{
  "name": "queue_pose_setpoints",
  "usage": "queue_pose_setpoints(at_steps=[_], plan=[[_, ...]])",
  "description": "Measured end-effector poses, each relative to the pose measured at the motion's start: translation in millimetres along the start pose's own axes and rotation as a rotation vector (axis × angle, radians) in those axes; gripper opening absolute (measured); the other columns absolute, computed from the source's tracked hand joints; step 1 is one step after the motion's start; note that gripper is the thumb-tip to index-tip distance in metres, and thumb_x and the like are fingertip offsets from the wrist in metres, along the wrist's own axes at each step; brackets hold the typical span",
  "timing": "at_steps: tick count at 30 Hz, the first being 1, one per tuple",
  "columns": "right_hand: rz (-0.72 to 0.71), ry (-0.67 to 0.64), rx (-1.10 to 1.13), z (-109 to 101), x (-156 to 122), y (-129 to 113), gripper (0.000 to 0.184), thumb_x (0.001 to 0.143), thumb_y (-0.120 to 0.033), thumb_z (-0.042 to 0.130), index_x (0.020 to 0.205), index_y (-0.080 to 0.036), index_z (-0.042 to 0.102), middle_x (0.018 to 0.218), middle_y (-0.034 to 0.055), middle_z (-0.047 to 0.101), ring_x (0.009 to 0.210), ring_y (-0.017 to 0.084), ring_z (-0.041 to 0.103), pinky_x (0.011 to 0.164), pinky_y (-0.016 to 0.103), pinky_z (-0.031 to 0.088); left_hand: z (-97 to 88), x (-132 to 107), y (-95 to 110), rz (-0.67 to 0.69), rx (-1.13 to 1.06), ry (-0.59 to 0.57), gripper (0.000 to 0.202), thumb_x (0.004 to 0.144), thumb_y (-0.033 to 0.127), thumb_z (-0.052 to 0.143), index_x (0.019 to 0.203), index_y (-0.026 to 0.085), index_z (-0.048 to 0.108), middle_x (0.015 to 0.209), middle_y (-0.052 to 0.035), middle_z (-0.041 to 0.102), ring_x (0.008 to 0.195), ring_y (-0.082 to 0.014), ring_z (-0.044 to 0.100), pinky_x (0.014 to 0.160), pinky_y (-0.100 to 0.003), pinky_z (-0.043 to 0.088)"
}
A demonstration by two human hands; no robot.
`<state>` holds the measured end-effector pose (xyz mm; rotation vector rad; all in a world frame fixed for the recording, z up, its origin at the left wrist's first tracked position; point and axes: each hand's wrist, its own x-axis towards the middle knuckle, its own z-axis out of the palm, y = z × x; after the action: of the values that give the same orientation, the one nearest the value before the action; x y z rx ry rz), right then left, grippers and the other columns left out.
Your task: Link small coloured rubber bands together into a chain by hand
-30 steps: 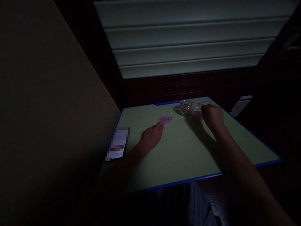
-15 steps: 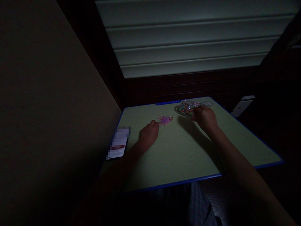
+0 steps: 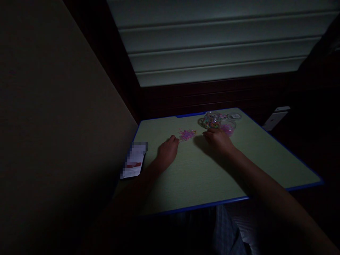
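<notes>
A loose pile of small pink and purple pieces point(image 3: 187, 135), perhaps rubber bands, lies on the pale green tabletop. At its left edge my left hand point(image 3: 168, 150) rests with the fingers pinched together; whatever they hold is too small to name. My right hand point(image 3: 217, 139) is above the table to the right of the pile, its fingertips closed and pointing left. Anything in that pinch is hidden. Just behind the right hand stands a clear round tub point(image 3: 228, 127) with pink pieces in it. Beside it, a clear container point(image 3: 209, 121) holds many-coloured rings or bands.
A clear lid-like disc point(image 3: 234, 116) with a white label lies at the back right. At the table's left edge is a phone point(image 3: 134, 160) with a lit, blurred screen. The blue-edged table point(image 3: 202, 177) stands by a wall; a white device point(image 3: 276, 118) is beyond its right side.
My right hand has moved left and slightly towards me, away from the pink tub, which now shows more fully. My left hand has stayed almost still by the pile.
</notes>
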<state>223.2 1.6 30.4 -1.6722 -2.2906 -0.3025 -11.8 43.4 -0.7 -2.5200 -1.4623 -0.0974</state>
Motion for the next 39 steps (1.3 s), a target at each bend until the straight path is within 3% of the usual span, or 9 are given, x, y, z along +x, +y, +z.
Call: queue_pose_setpoints(at_steps=[14,21,26,32,39], plan=[[-0.009,0.004,0.021,-3,-1,-4,0.032,0.089,-0.021,0.04,0.103,-0.014,0.067,0.087,0.0108,0.066,0.077,0.018,0.058,0.068,0.027,0.034,-0.6,1,2,0.007,0.047,0.044,0.024,0.091,0.013,0.03,0.1,0.017,0.052,0.103,-0.0068,0.053,0.08,-0.0148,0.058,0.063,-0.025,0.046],[-0.009,0.056,0.064,0,-2,-9,0.033,0.09,-0.023,0.04,0.111,-0.014,0.063,0.094,0.0107,0.066,0.079,0.018,0.059,0.069,0.027,0.036,-6.6,-3,9,0.097,0.112,0.088,0.026,0.088,0.009,0.034,0.109,0.016,0.048,0.107,-0.0079,0.051,0.081,-0.0155,0.058,0.063,-0.026,0.047],[-0.104,0.086,0.152,3,-3,-17,0.035,0.091,-0.026,0.041,0.118,-0.013,0.058,0.096,0.0105,0.065,0.083,0.017,0.058,0.075,0.027,0.037,-6.8,-4,14,0.172,0.136,0.108,0.03,0.089,0.01,0.034,0.116,0.017,0.046,0.109,-0.0092,0.052,0.089,-0.0162,0.057,0.069,-0.026,0.048],[-0.233,0.078,0.167,8,-3,-26,0.026,0.09,-0.029,0.045,0.101,-0.015,0.064,0.087,0.0086,0.065,0.077,0.016,0.055,0.074,0.027,0.033,-5.3,-7,15,0.311,0.16,0.16,0.032,0.091,0.011,0.028,0.118,0.016,0.046,0.112,-0.0108,0.054,0.093,-0.0185,0.055,0.074,-0.031,0.047],[-0.263,0.081,0.147,9,-2,-25,0.025,0.09,-0.025,0.043,0.089,-0.014,0.066,0.079,0.0072,0.063,0.073,0.014,0.052,0.071,0.027,0.03,-6.8,-8,15,0.384,0.155,0.178,0.031,0.092,0.012,0.027,0.112,0.018,0.049,0.108,-0.0099,0.055,0.093,-0.0193,0.055,0.074,-0.032,0.047]])
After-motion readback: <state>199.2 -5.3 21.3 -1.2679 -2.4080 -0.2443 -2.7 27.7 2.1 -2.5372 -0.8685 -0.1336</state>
